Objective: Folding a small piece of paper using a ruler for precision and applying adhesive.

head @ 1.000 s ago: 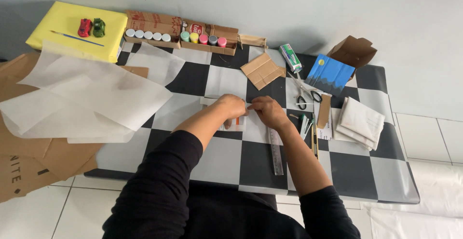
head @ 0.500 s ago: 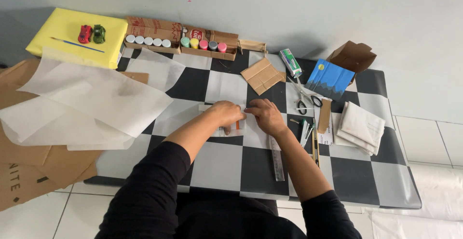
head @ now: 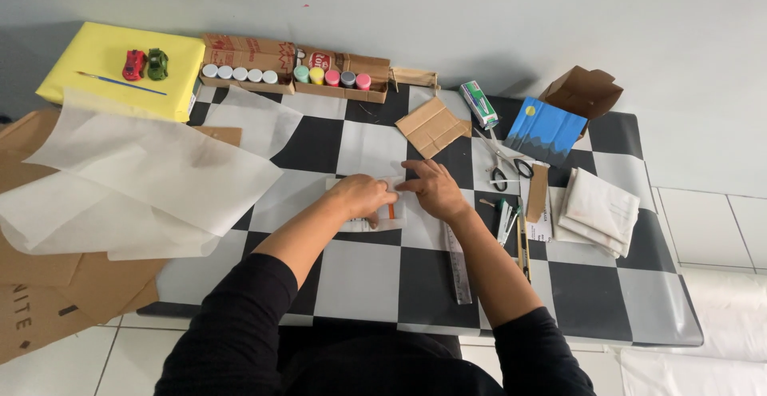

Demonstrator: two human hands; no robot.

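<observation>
On the black-and-white checkered table, both my hands rest on a small piece of thin white paper with a short orange stick in it. My left hand presses down on the paper's left part with fingers curled over it. My right hand lies just to its right, fingers stretched toward the paper's top edge. A clear ruler lies on the table under my right forearm.
Large white tissue sheets and brown cardboard cover the left side. Paint pots in cardboard trays line the back. Scissors, a blue painted card, folded cloth and pens lie at right.
My hands have stayed over the small paper; the left hand has shifted slightly over it and the right fingers have stretched toward its top edge. The view has tilted a little.
</observation>
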